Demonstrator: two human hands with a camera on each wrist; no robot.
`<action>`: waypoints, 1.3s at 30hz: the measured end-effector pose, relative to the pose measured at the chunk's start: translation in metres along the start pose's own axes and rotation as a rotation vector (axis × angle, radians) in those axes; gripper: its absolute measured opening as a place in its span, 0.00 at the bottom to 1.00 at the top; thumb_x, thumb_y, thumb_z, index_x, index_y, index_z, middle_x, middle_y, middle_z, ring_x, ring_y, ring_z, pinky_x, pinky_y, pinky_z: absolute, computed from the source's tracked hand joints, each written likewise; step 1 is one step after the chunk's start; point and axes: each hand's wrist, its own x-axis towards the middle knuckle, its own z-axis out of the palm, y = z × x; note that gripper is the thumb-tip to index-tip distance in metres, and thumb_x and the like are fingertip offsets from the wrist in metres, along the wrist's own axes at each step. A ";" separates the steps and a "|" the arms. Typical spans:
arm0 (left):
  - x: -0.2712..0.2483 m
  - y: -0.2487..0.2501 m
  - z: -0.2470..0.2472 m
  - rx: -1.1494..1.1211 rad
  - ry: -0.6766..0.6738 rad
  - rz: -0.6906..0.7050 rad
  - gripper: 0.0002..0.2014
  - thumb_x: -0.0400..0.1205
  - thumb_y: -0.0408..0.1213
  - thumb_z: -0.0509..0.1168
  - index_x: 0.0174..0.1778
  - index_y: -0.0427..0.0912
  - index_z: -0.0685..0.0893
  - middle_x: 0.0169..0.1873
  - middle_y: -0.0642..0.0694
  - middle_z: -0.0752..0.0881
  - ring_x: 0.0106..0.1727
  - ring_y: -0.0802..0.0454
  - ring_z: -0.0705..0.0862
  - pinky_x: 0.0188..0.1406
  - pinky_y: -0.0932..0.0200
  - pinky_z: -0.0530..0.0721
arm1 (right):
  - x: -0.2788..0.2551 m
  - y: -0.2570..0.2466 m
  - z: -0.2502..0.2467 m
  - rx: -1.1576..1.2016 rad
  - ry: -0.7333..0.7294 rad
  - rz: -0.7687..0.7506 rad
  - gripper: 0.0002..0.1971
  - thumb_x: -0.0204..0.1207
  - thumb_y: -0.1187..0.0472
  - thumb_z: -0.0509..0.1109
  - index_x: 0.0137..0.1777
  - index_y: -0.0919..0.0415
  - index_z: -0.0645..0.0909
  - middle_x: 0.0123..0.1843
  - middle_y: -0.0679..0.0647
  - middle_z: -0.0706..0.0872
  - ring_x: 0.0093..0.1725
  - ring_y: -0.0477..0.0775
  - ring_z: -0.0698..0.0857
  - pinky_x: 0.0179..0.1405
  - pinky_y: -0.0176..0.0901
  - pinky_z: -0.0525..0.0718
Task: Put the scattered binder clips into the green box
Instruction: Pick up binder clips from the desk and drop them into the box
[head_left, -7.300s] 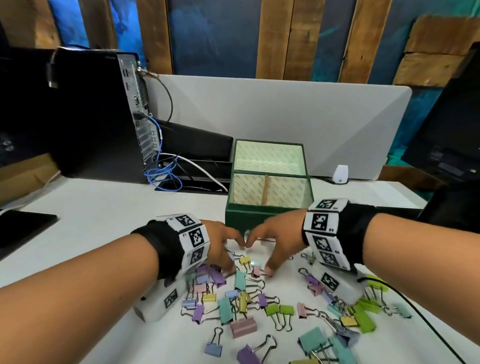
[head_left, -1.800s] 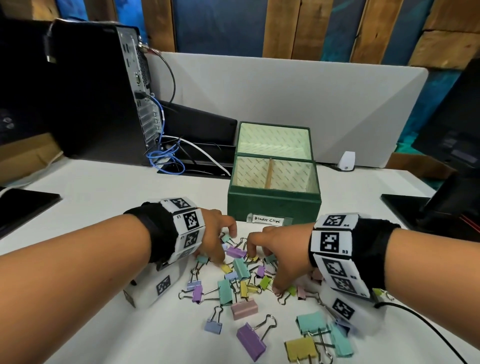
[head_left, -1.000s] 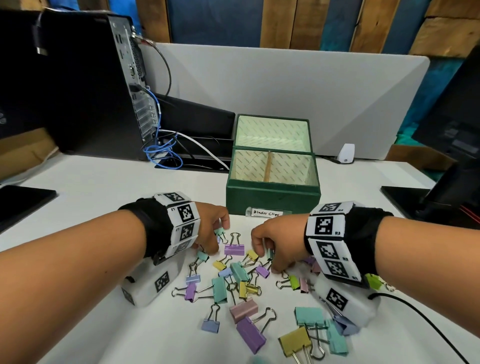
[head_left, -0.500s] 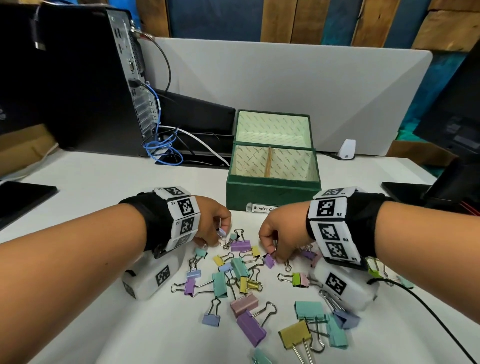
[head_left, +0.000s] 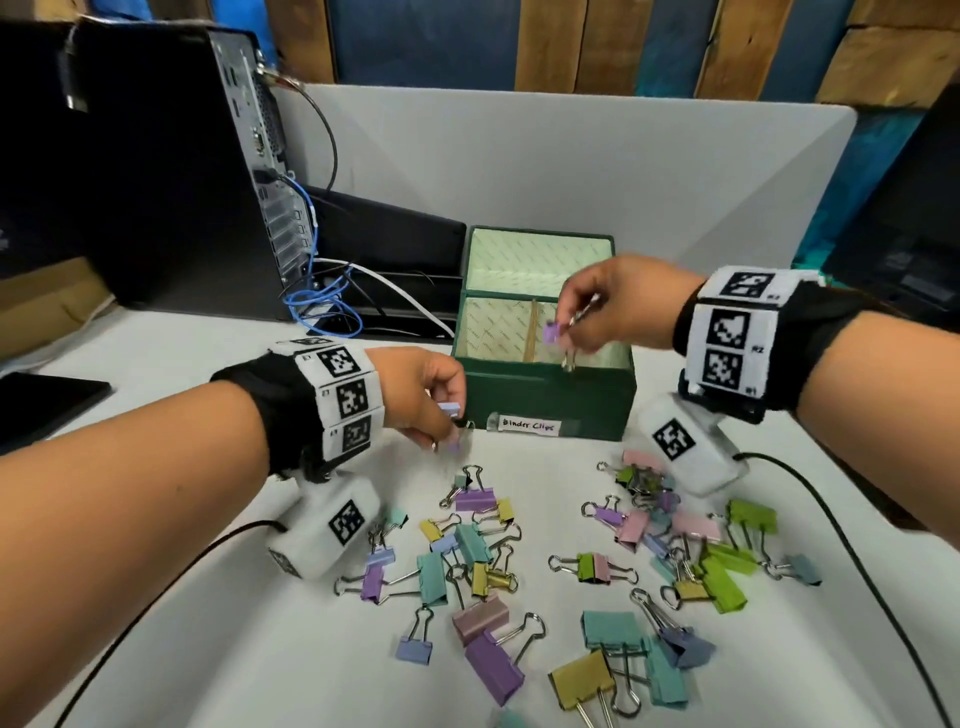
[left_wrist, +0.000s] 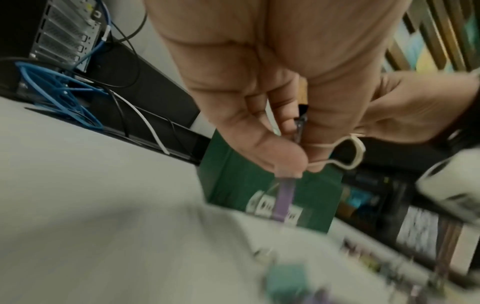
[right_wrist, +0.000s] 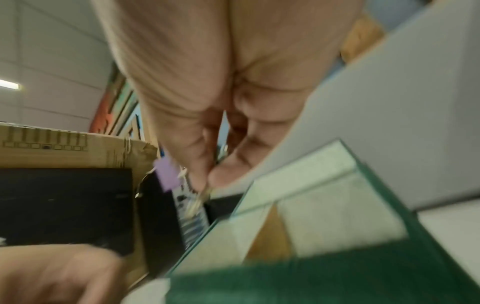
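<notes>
The right hand (head_left: 618, 304) pinches a purple clip (head_left: 551, 331) directly above the green box (head_left: 545, 397); the left hand (head_left: 421, 397), lower, pinching clips (head_left: 450, 410), waits beside it.

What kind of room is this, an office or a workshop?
Most likely an office desk: a desktop computer tower with cables, a grey desk divider, and a green box labelled for binder clips.

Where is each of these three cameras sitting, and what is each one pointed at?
Head: worn on the head, looking down at the green box, the scattered clips, both forearms.
Left wrist: under the left hand, looking along its fingers, which pinch a purple clip.
Right wrist: under the right hand, looking along its fingers, which pinch a clip above the box.
All three views show the box.
</notes>
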 end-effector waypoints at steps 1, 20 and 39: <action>0.000 0.005 -0.002 -0.063 -0.008 0.015 0.13 0.71 0.20 0.71 0.34 0.43 0.79 0.34 0.44 0.83 0.26 0.57 0.85 0.29 0.68 0.86 | 0.005 0.002 -0.003 0.024 0.122 -0.020 0.06 0.69 0.62 0.77 0.37 0.53 0.83 0.32 0.42 0.86 0.23 0.31 0.82 0.26 0.21 0.77; 0.057 0.086 -0.002 -0.590 0.259 0.088 0.07 0.75 0.22 0.69 0.41 0.38 0.81 0.37 0.42 0.83 0.32 0.54 0.88 0.30 0.67 0.88 | 0.008 0.045 -0.012 0.129 0.086 0.116 0.15 0.77 0.71 0.66 0.54 0.50 0.83 0.56 0.52 0.85 0.55 0.49 0.83 0.62 0.42 0.81; -0.018 0.007 0.010 0.586 -0.200 -0.082 0.30 0.73 0.41 0.73 0.71 0.60 0.72 0.72 0.55 0.73 0.67 0.52 0.79 0.59 0.63 0.74 | -0.039 -0.011 0.053 -0.444 -0.703 -0.218 0.17 0.74 0.57 0.73 0.62 0.42 0.81 0.61 0.41 0.82 0.44 0.33 0.78 0.41 0.26 0.72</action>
